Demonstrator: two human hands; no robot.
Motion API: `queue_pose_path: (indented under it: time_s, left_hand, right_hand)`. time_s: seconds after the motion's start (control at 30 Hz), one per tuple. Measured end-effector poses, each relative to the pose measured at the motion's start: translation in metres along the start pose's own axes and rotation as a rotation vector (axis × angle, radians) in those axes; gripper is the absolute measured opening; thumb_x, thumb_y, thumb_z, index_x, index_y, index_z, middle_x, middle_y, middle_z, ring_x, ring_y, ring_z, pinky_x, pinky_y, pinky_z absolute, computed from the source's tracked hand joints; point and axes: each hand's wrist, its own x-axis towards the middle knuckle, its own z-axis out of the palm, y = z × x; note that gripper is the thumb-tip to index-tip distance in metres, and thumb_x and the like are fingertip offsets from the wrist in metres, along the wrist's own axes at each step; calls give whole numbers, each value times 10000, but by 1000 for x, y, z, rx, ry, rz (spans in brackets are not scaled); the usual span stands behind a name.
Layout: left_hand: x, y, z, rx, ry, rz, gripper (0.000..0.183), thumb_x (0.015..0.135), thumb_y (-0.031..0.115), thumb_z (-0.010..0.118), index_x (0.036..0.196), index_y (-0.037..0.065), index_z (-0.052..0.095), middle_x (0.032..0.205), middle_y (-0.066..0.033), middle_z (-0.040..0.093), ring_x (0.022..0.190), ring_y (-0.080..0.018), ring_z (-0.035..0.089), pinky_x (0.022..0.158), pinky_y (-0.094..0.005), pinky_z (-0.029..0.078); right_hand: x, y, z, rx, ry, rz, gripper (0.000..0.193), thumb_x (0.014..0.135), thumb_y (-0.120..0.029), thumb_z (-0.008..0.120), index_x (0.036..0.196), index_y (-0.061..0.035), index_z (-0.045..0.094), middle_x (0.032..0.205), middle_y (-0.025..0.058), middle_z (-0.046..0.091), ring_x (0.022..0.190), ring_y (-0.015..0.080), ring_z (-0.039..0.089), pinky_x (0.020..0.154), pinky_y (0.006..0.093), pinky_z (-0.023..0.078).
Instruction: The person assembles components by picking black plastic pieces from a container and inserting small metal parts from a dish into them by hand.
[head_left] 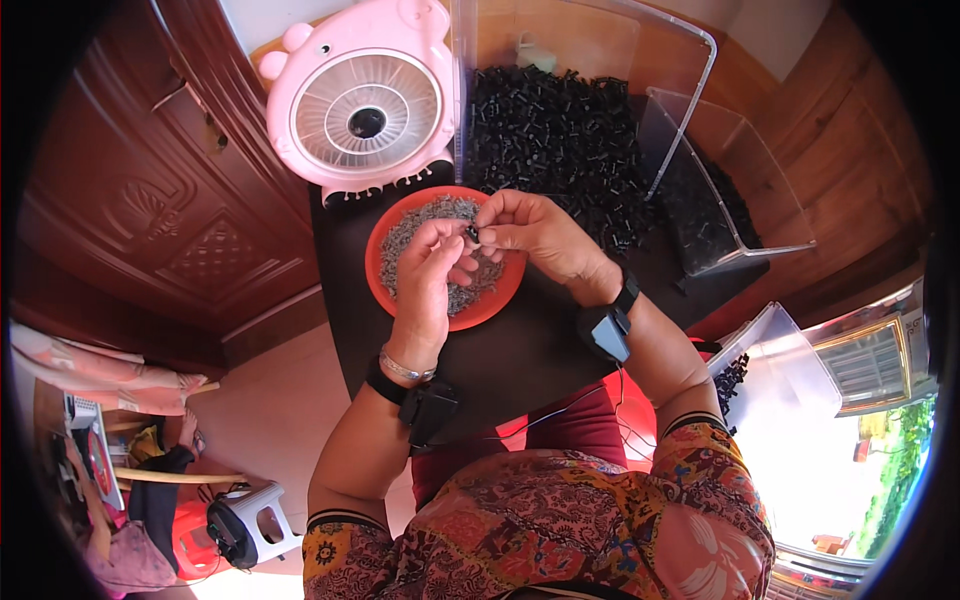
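Observation:
Above an orange-red bowl (378, 262), both hands meet at a small black plastic piece (471, 233). My left hand (425, 285) pinches it between thumb and forefinger, its other fingers curled. From the right, the fingertips of my right hand (548, 238) close on the same piece. Its exact shape is too small to make out, and fingertips partly cover it. Many tiny grey pieces (400, 245) fill the bowl below; my hands hide part of them. The bowl stands on a dark table (480, 370).
Behind the bowl, a clear bin (690, 95) holds a heap of black pieces (560, 140). A smaller clear bin (745, 250) is to its right. A pink animal-shaped fan (285, 120) stands at the back left. Another clear container (790, 370) sits low at right. Someone's bare foot shows at far left.

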Motion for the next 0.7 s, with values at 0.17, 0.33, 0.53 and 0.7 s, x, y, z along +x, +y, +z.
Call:
queue_pose_path:
  time_s: [0.17,0.33,0.53,0.7]
  left_hand:
    - [1,-6,1,35,-10,14,193,918,185,492,1030,44,563,897,-19,586,780,-97,557,647,-218,427]
    - [2,-12,2,37,-31,42,170,920,180,493,1011,54,560,888,-20,593,788,-96,569,654,-214,426]
    - [-1,-11,7,55,-7,156,168,924,176,500,1009,42,553,876,-30,587,791,-113,568,678,-241,432]
    - [5,-9,-3,-33,80,168,134,936,168,499,970,48,548,899,-16,571,803,-111,566,684,-242,436]
  right_hand:
    - [-2,18,7,126,116,-58,121,839,-52,671,924,-46,585,812,28,640,716,97,600,665,216,492]
    - [-3,19,10,140,111,-94,113,840,-53,673,906,-51,581,793,24,636,717,95,601,668,214,488]
    - [-5,18,16,104,118,-138,101,847,-59,668,896,-58,580,797,13,632,712,81,586,680,210,482]
    - [-3,17,10,-229,110,-169,122,829,-62,673,936,-47,616,806,20,641,735,133,599,695,249,485]
